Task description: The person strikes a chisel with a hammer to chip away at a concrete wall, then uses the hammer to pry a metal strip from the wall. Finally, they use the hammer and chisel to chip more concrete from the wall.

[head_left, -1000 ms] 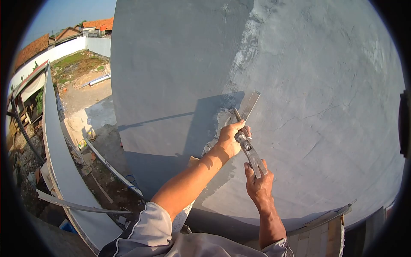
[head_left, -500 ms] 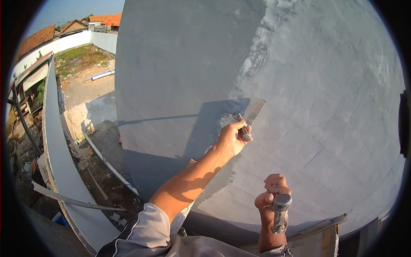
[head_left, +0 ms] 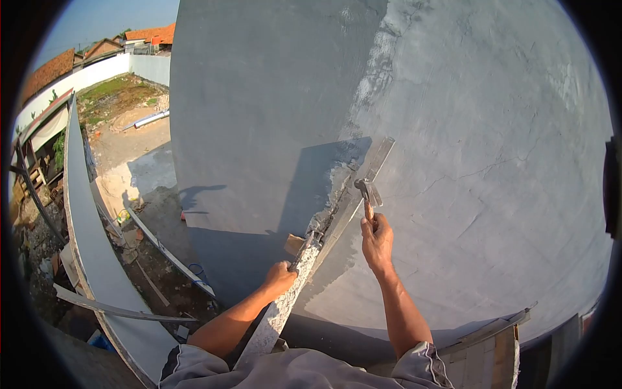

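My left hand (head_left: 280,277) is closed low on the left, beside a narrow strip of rough pale masonry (head_left: 277,314). A dark slender tool, apparently the chisel (head_left: 295,262), sticks out of it toward the broken edge; the hand partly hides it. Higher up, my right hand (head_left: 377,241) grips the wooden handle of a claw hammer (head_left: 369,191), its metal head upward in front of the grey wall. Behind the hammer runs a long, straight grey batten (head_left: 343,217), slanting along the chipped plaster (head_left: 340,178).
A smooth grey wall (head_left: 259,84) fills the middle and right, with a fine crack on its right part. At lower left are a long pale wall (head_left: 103,227), a thin plank (head_left: 123,308) and rubble far below. Boards (head_left: 486,350) stand at lower right.
My left hand has drawn down and left from the chipped plaster, uncovering the batten. My right hand has raised the hammer from low right up to the batten.
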A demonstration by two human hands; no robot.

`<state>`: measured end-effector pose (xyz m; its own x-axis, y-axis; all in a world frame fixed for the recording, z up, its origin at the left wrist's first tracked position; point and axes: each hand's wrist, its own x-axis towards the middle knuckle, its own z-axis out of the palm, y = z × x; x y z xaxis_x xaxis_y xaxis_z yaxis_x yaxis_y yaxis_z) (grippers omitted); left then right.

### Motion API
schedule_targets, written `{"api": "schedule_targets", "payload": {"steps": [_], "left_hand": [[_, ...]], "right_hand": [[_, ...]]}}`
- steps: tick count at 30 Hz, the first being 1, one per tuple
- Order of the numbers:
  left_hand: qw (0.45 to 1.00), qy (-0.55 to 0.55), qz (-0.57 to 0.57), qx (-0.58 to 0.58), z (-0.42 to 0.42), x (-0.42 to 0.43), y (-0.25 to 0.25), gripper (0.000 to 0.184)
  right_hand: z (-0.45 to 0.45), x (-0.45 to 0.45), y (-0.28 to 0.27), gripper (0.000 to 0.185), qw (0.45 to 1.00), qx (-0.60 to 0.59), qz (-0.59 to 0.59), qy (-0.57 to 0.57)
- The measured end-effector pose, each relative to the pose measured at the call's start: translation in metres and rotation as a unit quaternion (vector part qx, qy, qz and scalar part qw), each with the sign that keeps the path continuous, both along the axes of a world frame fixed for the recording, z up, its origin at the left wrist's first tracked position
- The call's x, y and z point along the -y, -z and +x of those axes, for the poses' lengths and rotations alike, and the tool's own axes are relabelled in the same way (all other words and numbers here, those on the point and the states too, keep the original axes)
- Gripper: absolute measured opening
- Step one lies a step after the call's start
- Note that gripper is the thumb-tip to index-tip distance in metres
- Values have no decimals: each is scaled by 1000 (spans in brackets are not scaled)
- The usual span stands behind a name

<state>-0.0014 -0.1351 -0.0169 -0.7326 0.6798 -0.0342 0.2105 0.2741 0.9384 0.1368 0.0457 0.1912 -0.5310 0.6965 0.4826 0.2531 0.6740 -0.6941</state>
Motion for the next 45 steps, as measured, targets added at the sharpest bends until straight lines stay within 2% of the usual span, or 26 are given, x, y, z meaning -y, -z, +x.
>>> {"api": "schedule_targets", "payload": {"steps": [1, 3, 4, 6, 7, 8, 11, 12, 15, 19, 20, 23, 27, 29, 31, 34, 36, 39, 40, 43, 45], "left_hand": [[992, 22, -91, -85, 7, 25, 6, 31], [977, 52, -160, -130, 18, 63, 41, 35], [967, 48, -214, -132, 25, 77, 58, 39], [946, 69, -297, -113, 40, 100, 68, 38], [945, 69, -291, -129, 46, 111, 73, 37], [945, 69, -284, -144, 54, 120, 79, 36], [939, 36, -273, -204, 71, 140, 93, 32], [937, 18, -267, -223, 74, 137, 94, 31], [948, 4, -280, -148, 83, 139, 91, 37], [952, -8, -265, -152, 87, 142, 91, 34], [952, -12, -265, -151, 92, 143, 95, 34], [956, -23, -254, -146, 85, 139, 95, 33], [952, -17, -281, -117, 85, 142, 98, 32], [954, -10, -281, -104, 83, 141, 92, 33], [954, -9, -283, -101, 78, 146, 90, 33], [954, -7, -288, -83, 86, 143, 96, 34], [952, -2, -298, -70, 82, 141, 94, 34], [953, -7, -292, -87, 84, 143, 94, 35], [953, -9, -290, -85, 90, 145, 95, 35], [955, -12, -283, -88, 86, 141, 95, 36], [952, -1, -294, -83, 83, 142, 94, 36]], "right_hand": [[-10, 4, -2, 27, 998, -55, 41, -12], [-26, 7, -5, 31, 979, -161, 122, -36], [-36, -1, -3, 30, 971, -151, 184, -8], [-59, -29, 8, 25, 972, -91, 217, 9], [-69, -39, 13, 23, 971, -58, 229, 19], [-82, -44, 9, 22, 986, 4, 159, 53], [-90, -39, 32, 23, 989, 85, 101, 67], [-85, -20, 29, 24, 992, 51, 102, 52], [-78, -2, 32, 28, 971, -120, 204, 11], [-96, -44, 35, 22, 987, 82, 93, 105], [-101, -53, 44, 23, 988, 76, 104, 83], [-92, -1, 19, 23, 993, 45, 107, 39], [-83, -16, 17, 24, 953, -35, 297, -52], [-90, -35, 21, 22, 977, 72, 199, 22], [-98, -34, 13, 22, 977, 163, 94, 97], [-80, 0, 5, 26, 979, 43, 200, 11], [-76, -1, 0, 30, 947, -8, 318, -47], [-88, -38, -1, 24, 974, 149, 163, 56], [-92, -44, 0, 25, 973, 166, 141, 78], [-85, -2, -8, 22, 983, 87, 162, 23], [-77, 10, -11, 22, 956, 8, 288, -54]]}}
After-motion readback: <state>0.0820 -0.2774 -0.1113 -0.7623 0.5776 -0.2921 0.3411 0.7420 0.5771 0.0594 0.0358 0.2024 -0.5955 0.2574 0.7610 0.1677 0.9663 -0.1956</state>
